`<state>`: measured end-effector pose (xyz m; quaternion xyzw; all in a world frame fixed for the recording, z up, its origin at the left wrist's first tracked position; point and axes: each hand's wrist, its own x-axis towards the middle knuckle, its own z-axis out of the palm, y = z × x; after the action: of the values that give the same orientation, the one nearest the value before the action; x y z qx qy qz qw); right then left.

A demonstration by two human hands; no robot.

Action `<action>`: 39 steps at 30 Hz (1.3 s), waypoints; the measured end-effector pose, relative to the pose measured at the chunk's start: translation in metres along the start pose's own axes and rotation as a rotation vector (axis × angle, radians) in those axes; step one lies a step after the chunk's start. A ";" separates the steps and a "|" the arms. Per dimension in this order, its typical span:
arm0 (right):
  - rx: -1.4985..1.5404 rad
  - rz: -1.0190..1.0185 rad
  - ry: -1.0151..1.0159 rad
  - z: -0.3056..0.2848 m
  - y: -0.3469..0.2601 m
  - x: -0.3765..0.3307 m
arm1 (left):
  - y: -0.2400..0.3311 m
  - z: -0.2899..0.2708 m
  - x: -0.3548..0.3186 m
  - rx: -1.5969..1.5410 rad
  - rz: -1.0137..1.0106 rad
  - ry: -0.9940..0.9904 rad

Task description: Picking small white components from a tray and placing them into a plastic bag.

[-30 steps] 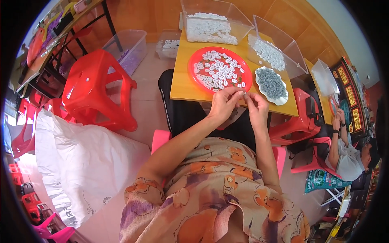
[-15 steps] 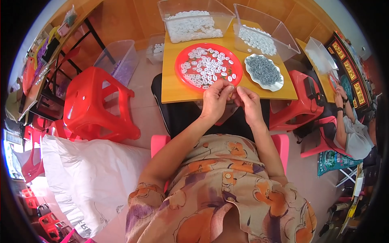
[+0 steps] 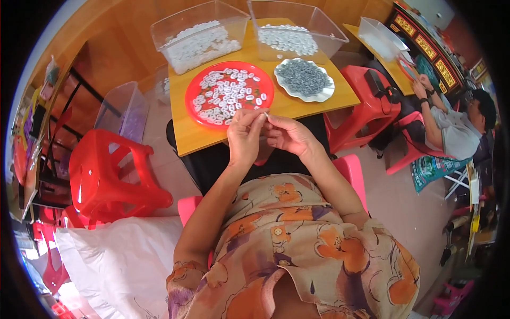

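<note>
At the table's near edge my left hand point(image 3: 244, 136) and my right hand point(image 3: 290, 134) meet with fingertips pinched together. A small pale piece point(image 3: 266, 114) shows between them, too small to name. My left hand is beside the red round tray point(image 3: 189, 101), which holds many white oval pieces point(image 3: 229, 91) with dark marks. To the right, beyond my right hand, a white scalloped plate point(image 3: 321, 97) carries a heap of thin grey metallic pieces point(image 3: 303, 77). Whatever else lies inside the closed fingers is hidden.
Two clear plastic bins point(image 3: 204, 26) point(image 3: 334, 38) with white pieces stand at the back of the yellow table point(image 3: 186, 142). Red stools point(image 3: 103, 175) point(image 3: 350, 109) flank it. A white sack point(image 3: 119, 260) lies at lower left. Another person point(image 3: 451, 125) sits at far right.
My view has turned, so the table and its contents appear further left and tilted. Both hands stay pinched together; the right hand now lies more sideways, and a pale piece shows at the fingertips.
</note>
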<state>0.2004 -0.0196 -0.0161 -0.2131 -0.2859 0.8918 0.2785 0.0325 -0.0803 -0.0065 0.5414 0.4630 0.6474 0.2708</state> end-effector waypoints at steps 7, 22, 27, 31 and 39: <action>0.076 -0.041 0.012 0.010 -0.005 -0.008 | -0.005 0.008 -0.005 -0.007 0.103 -0.022; -1.804 -0.608 1.112 -0.100 -0.147 -0.035 | -0.018 0.004 -0.001 -0.313 -0.361 0.003; -1.884 -0.536 0.940 -0.119 -0.160 -0.020 | -0.018 0.003 -0.001 -0.312 -0.364 -0.002; -1.884 -0.608 0.886 -0.114 -0.172 0.016 | -0.019 0.004 -0.003 -0.316 -0.389 0.003; -2.052 -0.367 0.830 -0.100 -0.184 0.048 | -0.016 0.003 -0.001 -0.332 -0.398 -0.001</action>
<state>0.2875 0.1746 0.0146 -0.5769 -0.7975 0.0395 0.1719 0.0335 -0.0734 -0.0211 0.3881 0.4476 0.6482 0.4784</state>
